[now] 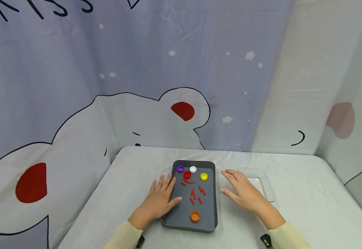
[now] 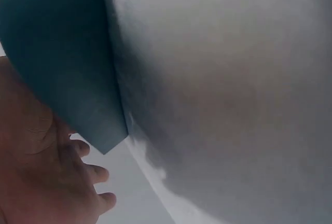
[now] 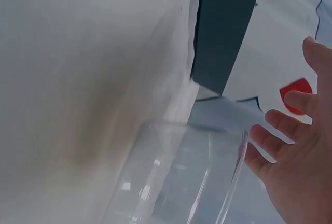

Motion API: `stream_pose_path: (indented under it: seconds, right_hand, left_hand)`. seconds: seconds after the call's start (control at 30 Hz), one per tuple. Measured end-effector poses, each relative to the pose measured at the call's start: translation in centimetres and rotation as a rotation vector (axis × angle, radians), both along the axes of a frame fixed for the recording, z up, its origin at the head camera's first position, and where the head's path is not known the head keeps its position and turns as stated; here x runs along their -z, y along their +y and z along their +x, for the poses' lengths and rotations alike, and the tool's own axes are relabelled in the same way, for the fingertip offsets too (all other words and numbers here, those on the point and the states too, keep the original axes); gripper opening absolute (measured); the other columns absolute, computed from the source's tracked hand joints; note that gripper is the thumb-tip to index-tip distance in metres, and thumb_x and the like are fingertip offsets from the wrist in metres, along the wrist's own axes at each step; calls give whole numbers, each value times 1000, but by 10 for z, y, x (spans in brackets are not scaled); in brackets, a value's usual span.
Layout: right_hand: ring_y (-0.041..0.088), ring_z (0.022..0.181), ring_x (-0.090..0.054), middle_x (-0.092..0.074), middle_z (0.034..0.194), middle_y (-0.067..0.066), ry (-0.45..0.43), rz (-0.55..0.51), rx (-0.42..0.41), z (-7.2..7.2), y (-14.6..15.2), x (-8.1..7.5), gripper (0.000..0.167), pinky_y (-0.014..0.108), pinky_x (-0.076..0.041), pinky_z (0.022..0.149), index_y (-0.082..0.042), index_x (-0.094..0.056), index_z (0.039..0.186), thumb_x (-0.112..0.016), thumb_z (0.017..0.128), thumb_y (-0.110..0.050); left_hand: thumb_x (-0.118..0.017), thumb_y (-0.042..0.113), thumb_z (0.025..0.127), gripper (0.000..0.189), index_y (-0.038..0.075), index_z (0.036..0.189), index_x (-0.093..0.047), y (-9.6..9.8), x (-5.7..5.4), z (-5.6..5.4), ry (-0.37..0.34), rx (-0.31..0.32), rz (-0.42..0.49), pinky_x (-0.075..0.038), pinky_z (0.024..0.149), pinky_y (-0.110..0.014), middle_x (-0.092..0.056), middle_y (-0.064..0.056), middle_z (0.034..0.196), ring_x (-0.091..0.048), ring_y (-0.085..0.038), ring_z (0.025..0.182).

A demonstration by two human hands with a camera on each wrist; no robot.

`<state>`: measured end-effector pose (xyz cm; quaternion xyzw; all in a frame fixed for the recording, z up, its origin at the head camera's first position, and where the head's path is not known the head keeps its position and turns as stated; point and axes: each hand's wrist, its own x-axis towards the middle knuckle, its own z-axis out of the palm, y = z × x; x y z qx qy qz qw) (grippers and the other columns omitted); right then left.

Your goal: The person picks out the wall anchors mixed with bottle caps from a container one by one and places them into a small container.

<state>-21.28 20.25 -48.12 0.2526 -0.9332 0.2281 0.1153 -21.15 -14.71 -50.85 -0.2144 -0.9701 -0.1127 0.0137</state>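
Note:
A dark grey tray (image 1: pixel 206 211) lies lengthwise in front of me. Spread over its left rim is my left hand (image 1: pixel 157 200), fingers straight; the left wrist view has that hand (image 2: pixel 46 167) beside the tray's outer wall (image 2: pixel 67 63). My right hand (image 1: pixel 244 193) hovers between the tray and a clear plastic box (image 1: pixel 271 193), fingers loosely extended, holding nothing. At the tray's far end sit small round cups or lids: purple (image 1: pixel 180 168), white (image 1: pixel 193 169), red (image 1: pixel 187 174) and yellow (image 1: pixel 204 176). Several short red sticks (image 1: pixel 200 200) lie scattered mid-tray. An orange cup (image 1: pixel 194 216) stands near its front.
A white cloth (image 1: pixel 302 193) covers the table. Behind it hangs a printed curtain (image 1: pixel 230 86) with a cartoon pattern. In the right wrist view, the clear box (image 3: pixel 176 177) stands close below the right hand's fingers.

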Motion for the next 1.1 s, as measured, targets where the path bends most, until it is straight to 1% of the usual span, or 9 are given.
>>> stream_pose_path:
  seconds: [0.17, 0.27, 0.43, 0.6, 0.7, 0.77, 0.83, 0.93, 1.1]
  right_hand:
    - [33, 139, -45, -48, 150, 12, -27, 14, -27, -3, -15, 1, 69, 54, -42, 109, -12, -46, 153, -69, 96, -43]
    - [32, 137, -46, -49, 149, 11, -56, 9, -54, -6, -22, 2, 68, 52, -43, 109, -11, -47, 152, -68, 96, -44]
    - [30, 133, -49, -52, 143, 9, -109, -7, -108, -13, -33, 5, 64, 50, -44, 108, -9, -53, 147, -69, 96, -44]
    - [26, 123, -51, -57, 134, 5, -149, 5, -158, -22, -43, 8, 58, 48, -47, 102, -10, -60, 140, -72, 94, -42]
    - [23, 114, -52, -60, 126, 3, -133, 32, -180, -27, -47, 12, 55, 46, -49, 97, -10, -65, 135, -77, 91, -39]
    - [20, 108, -51, -62, 121, 2, -121, 48, -195, -31, -49, 14, 52, 43, -49, 93, -10, -69, 130, -80, 88, -36]
    - [18, 103, -50, -63, 117, 1, -113, 63, -201, -34, -51, 15, 48, 40, -48, 89, -10, -72, 125, -83, 85, -34]
    - [17, 98, -48, -63, 112, -1, -126, 73, -199, -38, -54, 16, 43, 38, -46, 85, -12, -75, 119, -85, 82, -31]
    - [17, 95, -46, -63, 109, -1, -155, 81, -152, -40, -59, 15, 38, 38, -43, 81, -17, -78, 114, -88, 79, -31]
  left_hand:
    - [-47, 59, 102, 81, 5, 159, -31, 2, -1, 1, -16, 0, 1, -15, 118, -66, -22, -17, 167, -16, -47, 152]
    - [-47, 60, 101, 81, 6, 159, -31, 3, -2, 1, -25, -9, -6, -14, 119, -66, -21, -16, 167, -15, -47, 152]
    - [-47, 61, 101, 82, 8, 160, -29, 3, 4, -1, -22, -17, -24, -13, 119, -65, -19, -15, 168, -14, -46, 153]
    - [-47, 61, 101, 82, 8, 160, -29, 1, 4, -1, -39, -23, -13, -14, 119, -65, -18, -16, 168, -15, -47, 152]
    - [-49, 59, 101, 80, 8, 159, -31, 1, 2, 0, -47, -23, 8, -15, 118, -66, -20, -17, 167, -16, -49, 151]
    - [-48, 58, 101, 79, 8, 160, -30, 1, 3, 1, -57, -25, 7, -15, 118, -66, -19, -17, 168, -16, -49, 152]
    - [-48, 58, 102, 79, 8, 160, -30, 2, 4, 1, -64, -25, 12, -16, 118, -67, -18, -17, 168, -16, -48, 152]
    - [-48, 59, 102, 79, 9, 160, -29, 2, 5, 0, -71, -28, 9, -15, 118, -66, -17, -16, 168, -15, -48, 152]
    - [-47, 60, 101, 80, 11, 161, -27, 3, 5, -1, -77, -32, -6, -14, 119, -65, -15, -14, 169, -14, -47, 153]
